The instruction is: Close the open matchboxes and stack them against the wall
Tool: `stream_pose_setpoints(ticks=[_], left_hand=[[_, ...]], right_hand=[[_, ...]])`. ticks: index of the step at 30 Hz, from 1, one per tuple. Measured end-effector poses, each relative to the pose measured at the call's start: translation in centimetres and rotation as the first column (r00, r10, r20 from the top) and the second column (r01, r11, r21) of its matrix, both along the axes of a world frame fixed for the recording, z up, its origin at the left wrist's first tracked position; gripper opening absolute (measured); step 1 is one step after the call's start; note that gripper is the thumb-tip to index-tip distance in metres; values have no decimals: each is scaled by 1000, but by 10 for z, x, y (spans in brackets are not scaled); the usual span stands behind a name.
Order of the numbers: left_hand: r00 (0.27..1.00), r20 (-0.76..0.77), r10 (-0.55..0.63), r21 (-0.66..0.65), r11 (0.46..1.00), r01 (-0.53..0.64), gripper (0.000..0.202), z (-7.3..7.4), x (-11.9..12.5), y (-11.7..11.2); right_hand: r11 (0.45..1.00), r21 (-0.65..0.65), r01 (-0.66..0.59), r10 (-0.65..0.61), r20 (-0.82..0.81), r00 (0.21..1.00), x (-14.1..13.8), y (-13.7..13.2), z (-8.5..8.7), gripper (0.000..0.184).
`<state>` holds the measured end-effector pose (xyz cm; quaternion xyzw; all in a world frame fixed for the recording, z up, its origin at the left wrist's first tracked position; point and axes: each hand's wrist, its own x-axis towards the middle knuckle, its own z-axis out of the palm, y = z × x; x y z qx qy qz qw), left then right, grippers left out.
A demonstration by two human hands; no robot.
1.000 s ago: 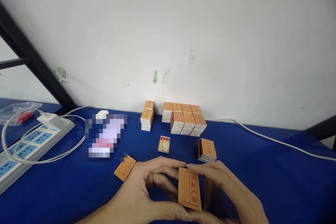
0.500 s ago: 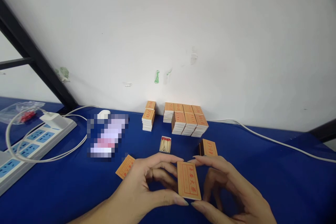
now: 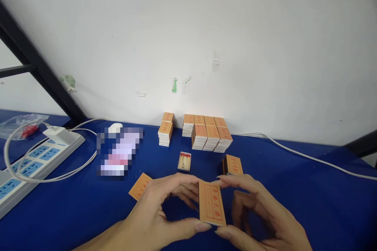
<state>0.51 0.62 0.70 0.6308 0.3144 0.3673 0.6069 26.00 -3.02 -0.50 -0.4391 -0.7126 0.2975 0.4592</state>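
Matchbox (image 3: 211,203), printed face up, is held between the two hands over the blue worktop (image 3: 324,204). Left hand (image 3: 160,210) pinches it, index at far end, thumb at near end, left side. Right hand (image 3: 265,211) pinches same ends from the right, index far, thumb near; its other fingers curl below, clear of the box. Open tray (image 3: 184,161) of matches beyond; orange card (image 3: 139,186) by left hand, small pile (image 3: 235,164) beyond right. Farther back, box stacks (image 3: 212,133) near the wall (image 3: 265,47).
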Motion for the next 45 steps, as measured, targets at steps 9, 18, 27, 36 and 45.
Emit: stream_pose_setpoints(ticks=[9,18,27,36,45], left_hand=[[1000,5,-4,-4,1000,4,45,0,1,3],[999,38,-24,-70,997,27,41,1,2,-1],[998,67,-16,-82,996,21,41,4,4,0],[998,55,7,-110,994,-1,38,5,4,0],[999,50,12,-134,991,-5,37,4,4,-1]], right_hand=[[998,-7,-65,65,24,998,-3,4,3,55],[848,528,-50,-165,352,921,-1,1,-1,46],[823,562,-78,-199,415,888,3,1,2,51],[830,549,-97,-182,431,884,1,1,6,55],[883,464,-76,-135,405,904,3,3,4,64]])
